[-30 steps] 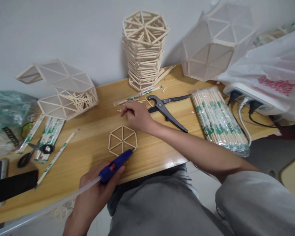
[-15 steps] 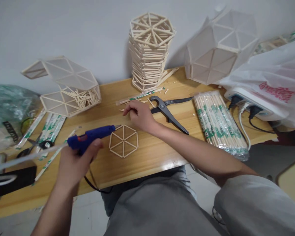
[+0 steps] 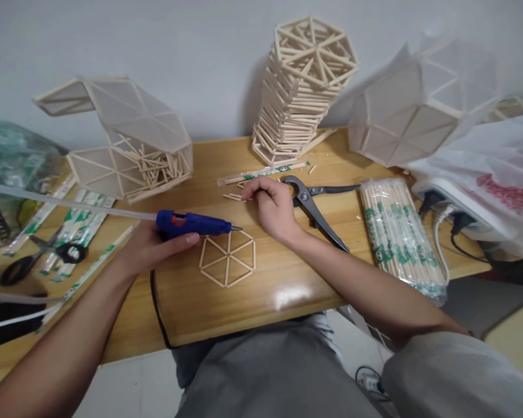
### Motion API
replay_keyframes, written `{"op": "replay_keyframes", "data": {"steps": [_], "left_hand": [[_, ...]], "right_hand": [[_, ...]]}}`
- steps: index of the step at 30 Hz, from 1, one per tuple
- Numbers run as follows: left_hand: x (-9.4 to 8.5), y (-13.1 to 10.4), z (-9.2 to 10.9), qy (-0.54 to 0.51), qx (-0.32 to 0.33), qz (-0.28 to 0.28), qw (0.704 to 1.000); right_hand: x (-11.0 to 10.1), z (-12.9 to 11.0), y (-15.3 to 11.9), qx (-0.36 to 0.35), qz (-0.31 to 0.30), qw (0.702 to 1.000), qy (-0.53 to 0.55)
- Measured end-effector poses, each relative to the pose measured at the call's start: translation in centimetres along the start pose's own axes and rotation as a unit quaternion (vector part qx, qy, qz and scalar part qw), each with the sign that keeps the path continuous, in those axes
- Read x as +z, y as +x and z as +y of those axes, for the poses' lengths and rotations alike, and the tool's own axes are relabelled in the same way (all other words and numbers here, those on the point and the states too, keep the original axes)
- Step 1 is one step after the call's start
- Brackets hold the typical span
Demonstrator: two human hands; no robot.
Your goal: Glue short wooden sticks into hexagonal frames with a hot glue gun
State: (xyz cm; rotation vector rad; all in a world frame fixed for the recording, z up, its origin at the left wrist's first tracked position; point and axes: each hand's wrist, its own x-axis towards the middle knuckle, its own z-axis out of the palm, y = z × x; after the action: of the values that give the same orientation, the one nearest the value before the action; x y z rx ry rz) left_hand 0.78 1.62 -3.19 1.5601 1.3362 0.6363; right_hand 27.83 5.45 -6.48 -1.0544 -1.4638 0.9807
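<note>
My left hand [image 3: 157, 247] is closed around a blue hot glue gun [image 3: 192, 223], with a long translucent glue stick [image 3: 74, 200] sticking out of its back. The gun's metal nozzle hangs over the upper edge of a flat hexagon of thin wooden sticks [image 3: 227, 255] with spokes meeting at its centre. Beyond it, my right hand [image 3: 274, 212] is curled, thumb and fingers together at a few short stick pieces [image 3: 232, 197]; what the fingertips hold is hidden. Black-handled pliers [image 3: 307, 200] lie just right of this hand.
A tall tower of sticks [image 3: 300, 98] stands at the wall. Paper-covered frames flank it, the left one [image 3: 135, 125] holding loose sticks. Packed chopsticks [image 3: 401, 232] and a power strip [image 3: 475, 215] lie right; scissors [image 3: 43, 252] and wrapped chopsticks [image 3: 87, 223] lie left. The gun's black cord [image 3: 157, 307] crosses the table edge.
The view has shifted. My left hand has brought the glue gun further right, its nozzle now over the hexagon's upper edge. My right hand has moved slightly right, fingers still curled.
</note>
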Motion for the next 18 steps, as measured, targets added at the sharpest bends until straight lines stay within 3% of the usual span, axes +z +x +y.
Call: {"op": "replay_keyframes", "data": {"steps": [10, 18], "left_hand": [[-0.8, -0.4, -1.6, -0.030, 0.001, 0.020, 0.999], [-0.6, -0.3, -0.3, 0.009, 0.022, 0.035, 0.999]], "right_hand": [[0.1, -0.7, -0.4, 0.047, 0.031, 0.995, 0.078], [0.3, -1.2, -0.5, 0.090, 0.042, 0.988, 0.116]]}}
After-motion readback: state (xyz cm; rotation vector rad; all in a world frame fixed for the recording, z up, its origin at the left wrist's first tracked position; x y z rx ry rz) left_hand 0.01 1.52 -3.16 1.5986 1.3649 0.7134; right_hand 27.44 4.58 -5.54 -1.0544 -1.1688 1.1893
